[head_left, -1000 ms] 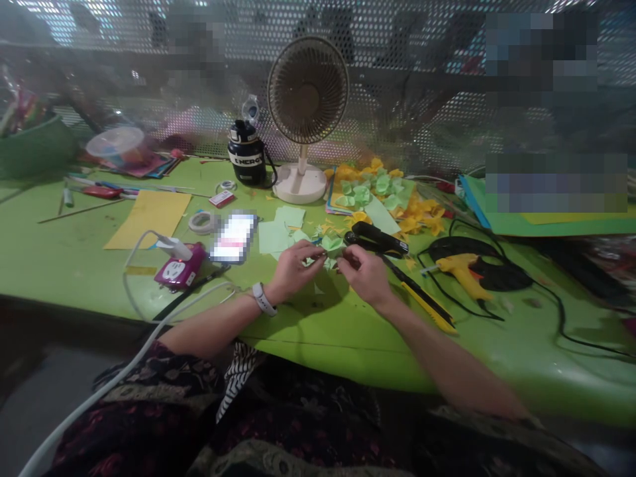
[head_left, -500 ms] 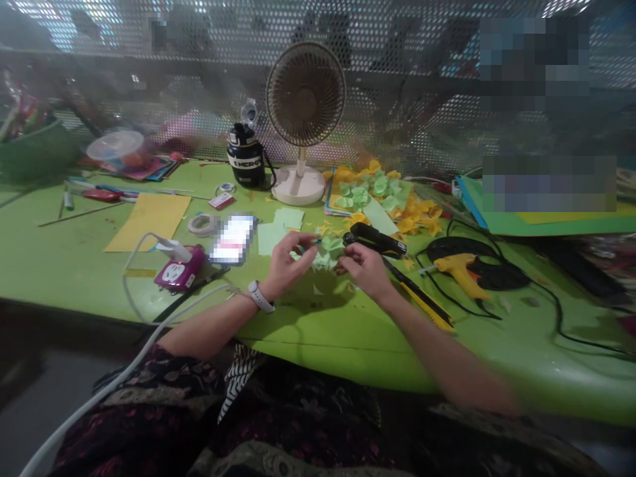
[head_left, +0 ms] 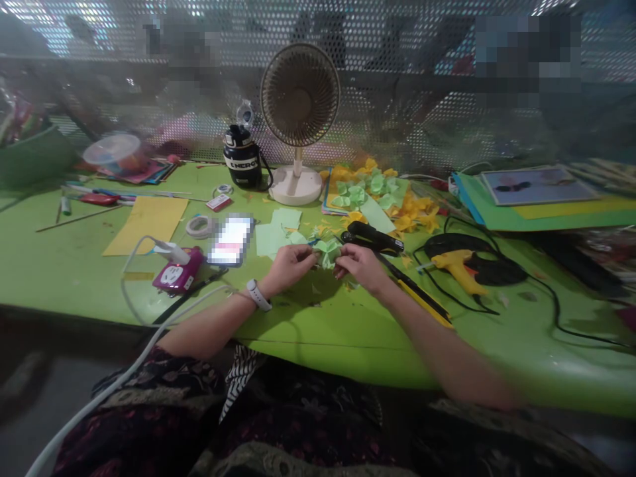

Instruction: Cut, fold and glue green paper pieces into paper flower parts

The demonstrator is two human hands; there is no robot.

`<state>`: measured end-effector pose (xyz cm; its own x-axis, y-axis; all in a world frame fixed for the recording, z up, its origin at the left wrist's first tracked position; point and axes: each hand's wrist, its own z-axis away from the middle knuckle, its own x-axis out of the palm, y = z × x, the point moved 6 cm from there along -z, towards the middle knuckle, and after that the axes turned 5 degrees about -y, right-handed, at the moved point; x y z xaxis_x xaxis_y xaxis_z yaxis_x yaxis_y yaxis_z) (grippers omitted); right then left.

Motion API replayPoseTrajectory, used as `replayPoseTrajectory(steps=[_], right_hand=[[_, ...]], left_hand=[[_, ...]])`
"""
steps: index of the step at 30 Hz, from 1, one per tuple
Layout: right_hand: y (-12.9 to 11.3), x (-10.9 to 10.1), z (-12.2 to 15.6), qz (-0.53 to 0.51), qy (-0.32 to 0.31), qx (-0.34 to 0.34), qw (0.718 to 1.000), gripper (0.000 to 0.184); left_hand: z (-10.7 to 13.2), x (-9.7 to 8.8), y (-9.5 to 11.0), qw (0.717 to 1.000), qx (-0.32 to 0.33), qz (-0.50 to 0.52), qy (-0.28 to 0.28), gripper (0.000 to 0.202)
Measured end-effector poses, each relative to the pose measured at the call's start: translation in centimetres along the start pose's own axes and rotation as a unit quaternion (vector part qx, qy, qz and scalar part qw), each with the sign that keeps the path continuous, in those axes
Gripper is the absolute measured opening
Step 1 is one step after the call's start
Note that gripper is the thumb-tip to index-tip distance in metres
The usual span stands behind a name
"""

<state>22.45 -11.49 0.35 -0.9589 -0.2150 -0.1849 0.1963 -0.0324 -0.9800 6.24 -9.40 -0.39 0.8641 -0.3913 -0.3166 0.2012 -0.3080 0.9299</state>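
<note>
Between my two hands is a light green paper flower (head_left: 328, 252), its petals folded and curled. My left hand (head_left: 293, 265), with a pale watch on the wrist, pinches the flower's left edge. On its right edge the fingers of my right hand (head_left: 362, 268) are closed. Green paper scraps lie under and around the fingers. Just beyond my right hand is a black stapler (head_left: 372, 238). A yellow and black cutter knife (head_left: 422, 301) lies beside my right forearm. Light green paper pieces (head_left: 271, 237) rest behind my left hand.
Finished green paper flowers (head_left: 358, 194) and yellow paper flowers (head_left: 417, 213) are heaped at the back. A fan (head_left: 298, 185) and a dark bottle (head_left: 241, 162) stand behind. A yellow glue gun (head_left: 460, 268) with its cable lies right; a purple power socket (head_left: 176, 271), phone (head_left: 231, 240) and tape roll (head_left: 199, 226) lie left.
My left fingers have come down and closed on the flower's left edge; they were spread more before. The flower now faces up more openly between both hands. The view has shifted slightly.
</note>
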Motion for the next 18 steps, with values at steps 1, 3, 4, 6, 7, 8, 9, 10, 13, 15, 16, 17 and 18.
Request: replayPoseTrajectory(steps=[1,3,4,6,7,8,9,10,13,15,16,17,18], right_hand=[[-0.1,0.0,0.1,0.013,0.003,-0.002,1.0,0.004],[-0.2,0.0,0.2,0.039,0.009,-0.008,0.999,0.006],[-0.2,0.1,0.2,0.051,0.01,-0.008,0.999,0.007],[-0.2,0.2,0.4,0.073,0.007,-0.002,0.997,0.009],[-0.2,0.2,0.4,0.08,0.006,0.002,0.997,0.009],[-0.1,0.2,0.4,0.084,0.005,0.005,0.996,0.009],[-0.1,0.1,0.4,0.084,0.005,0.007,0.996,0.008],[-0.1,0.0,0.3,0.082,0.005,0.008,0.997,0.007],[-0.5,-0.8,0.2,0.077,0.015,0.008,0.997,0.005],[-1.1,-1.8,0.2,0.077,0.042,0.006,0.996,0.01],[-1.5,-2.4,0.2,0.079,0.06,0.002,0.995,0.011],[-1.8,-3.0,0.3,0.083,0.08,-0.003,0.993,0.009],[-2.2,-3.5,0.3,0.089,0.098,-0.008,0.991,0.007]], left_hand=[[0.0,0.0,-0.1,1.0,-0.003,0.0,0.004,0.032],[0.0,0.0,-0.3,1.0,-0.011,0.011,0.013,0.029],[0.0,0.0,-0.4,1.0,-0.017,0.017,0.016,0.027],[0.0,0.0,-0.5,0.999,-0.025,0.022,0.016,0.026],[0.0,0.0,-0.5,0.999,-0.025,0.021,0.014,0.026],[0.0,0.0,-0.5,0.999,-0.024,0.017,0.013,0.026],[0.0,-0.1,-0.4,1.0,-0.022,0.012,0.011,0.025],[-0.1,-0.2,-0.3,1.0,-0.019,0.005,0.01,0.025],[-0.2,-0.7,0.1,0.999,-0.01,-0.033,0.022,0.024],[-0.3,-1.1,0.2,0.998,-0.016,-0.05,0.037,0.025],[-0.3,-1.3,0.1,0.997,-0.026,-0.054,0.04,0.025],[-0.3,-1.3,-0.1,0.997,-0.04,-0.056,0.037,0.026],[-0.4,-1.2,-0.3,0.996,-0.054,-0.06,0.026,0.026]])
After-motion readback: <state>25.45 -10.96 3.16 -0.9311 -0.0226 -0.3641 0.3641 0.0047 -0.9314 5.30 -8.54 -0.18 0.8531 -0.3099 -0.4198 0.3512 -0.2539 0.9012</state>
